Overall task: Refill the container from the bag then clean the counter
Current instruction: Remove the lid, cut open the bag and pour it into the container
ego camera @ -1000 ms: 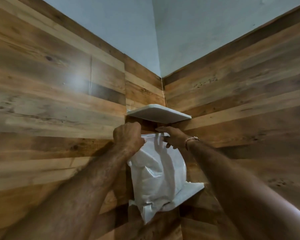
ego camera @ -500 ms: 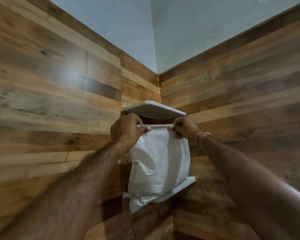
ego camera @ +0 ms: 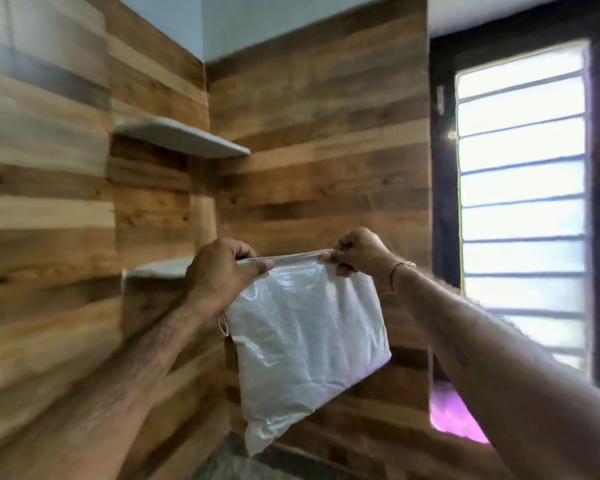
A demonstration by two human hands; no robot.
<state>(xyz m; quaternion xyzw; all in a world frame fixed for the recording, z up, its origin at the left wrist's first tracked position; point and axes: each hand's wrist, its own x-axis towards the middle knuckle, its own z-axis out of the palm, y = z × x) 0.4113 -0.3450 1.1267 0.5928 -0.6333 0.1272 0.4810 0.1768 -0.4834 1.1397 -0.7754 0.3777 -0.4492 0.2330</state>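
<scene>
A full white woven plastic bag point(ego camera: 305, 344) hangs in the air in front of the wooden corner wall. My left hand point(ego camera: 219, 271) grips its top left corner and my right hand point(ego camera: 359, 252) pinches its top right corner, so the top edge is stretched tight between them. The bag's mouth looks closed. A thin bracelet sits on my right wrist. No container shows in the head view.
Two white corner shelves are fixed to the wood-panelled wall: an upper shelf point(ego camera: 184, 138) and a lower shelf point(ego camera: 160, 270) just left of my left hand. A barred window point(ego camera: 523, 199) glows at the right. A dark stone counter edge point(ego camera: 229, 459) shows at the bottom.
Both hands lifted the bag off the lower corner shelf and carried it right, away from the corner. The view swung right, bringing the window into sight.
</scene>
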